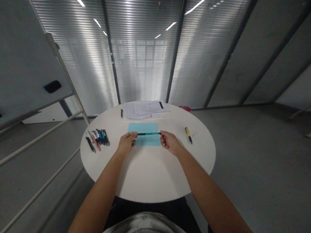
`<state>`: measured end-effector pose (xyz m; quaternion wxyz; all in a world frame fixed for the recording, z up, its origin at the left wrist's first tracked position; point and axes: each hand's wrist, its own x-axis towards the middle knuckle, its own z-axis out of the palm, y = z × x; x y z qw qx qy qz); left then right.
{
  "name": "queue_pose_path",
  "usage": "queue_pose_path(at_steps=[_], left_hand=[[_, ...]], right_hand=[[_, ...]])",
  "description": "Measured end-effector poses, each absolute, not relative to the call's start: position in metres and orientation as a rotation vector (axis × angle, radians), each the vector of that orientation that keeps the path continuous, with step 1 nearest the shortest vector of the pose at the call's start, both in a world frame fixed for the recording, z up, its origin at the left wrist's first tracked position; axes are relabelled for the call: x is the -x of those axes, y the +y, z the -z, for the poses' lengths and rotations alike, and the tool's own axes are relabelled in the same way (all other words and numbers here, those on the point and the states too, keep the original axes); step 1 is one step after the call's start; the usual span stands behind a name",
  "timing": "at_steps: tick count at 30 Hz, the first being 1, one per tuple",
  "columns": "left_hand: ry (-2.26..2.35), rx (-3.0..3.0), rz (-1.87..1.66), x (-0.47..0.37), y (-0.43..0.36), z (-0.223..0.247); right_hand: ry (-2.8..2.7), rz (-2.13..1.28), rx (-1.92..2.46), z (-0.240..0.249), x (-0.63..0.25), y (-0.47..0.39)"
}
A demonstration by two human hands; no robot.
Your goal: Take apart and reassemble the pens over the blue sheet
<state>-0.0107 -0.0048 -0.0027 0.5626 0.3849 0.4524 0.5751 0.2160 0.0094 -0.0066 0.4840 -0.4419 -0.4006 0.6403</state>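
Observation:
A slim pen (148, 133), dark at its left end and green along the middle, is stretched level between my two hands. My left hand (126, 141) pinches its dark left end between thumb and fingers. My right hand (169, 141) grips the right end, with the other fingers curled in. Beneath the pen lies a light blue sheet (143, 126), flat on the round white table (150, 179). Both hands cover parts of the sheet's side edges.
Several pens and markers (99, 137) lie in a row at the table's left. A yellow and black pen (188, 135) lies at the right. Stacked papers (144, 109) sit at the back, beside a dark pen (122, 113). A whiteboard frame (69, 77) stands to the left.

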Motion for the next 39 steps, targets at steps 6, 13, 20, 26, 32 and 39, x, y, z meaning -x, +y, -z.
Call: queue_pose_path(at_steps=[6, 13, 20, 26, 32, 39], left_hand=[[1.091, -0.921, -1.356, 0.011, -0.0066, 0.0], [1.071, -0.901, -1.336, 0.0117, -0.0069, -0.001], [1.059, -0.89, -1.33, 0.013, -0.0056, 0.0012], [1.055, -0.898, -1.32, 0.0134, -0.0045, 0.0031], [1.052, -0.903, -1.32, 0.0129, -0.0053, 0.0028], [1.076, -0.871, -1.32, 0.0113, -0.0065, -0.0007]], right_hand=[[-0.939, -1.588, 1.11, 0.0038, -0.2152, 0.0088], [-0.878, -1.646, 1.087, 0.0033, -0.2166, 0.0111], [-0.894, -1.66, 1.076, 0.0073, -0.2187, 0.0137], [-0.906, -1.659, 1.098, 0.0034, -0.2164, 0.0102], [-0.93, -1.632, 1.09, 0.0032, -0.2156, 0.0093], [-0.97, -1.613, 1.098, 0.0094, -0.2172, 0.0127]])
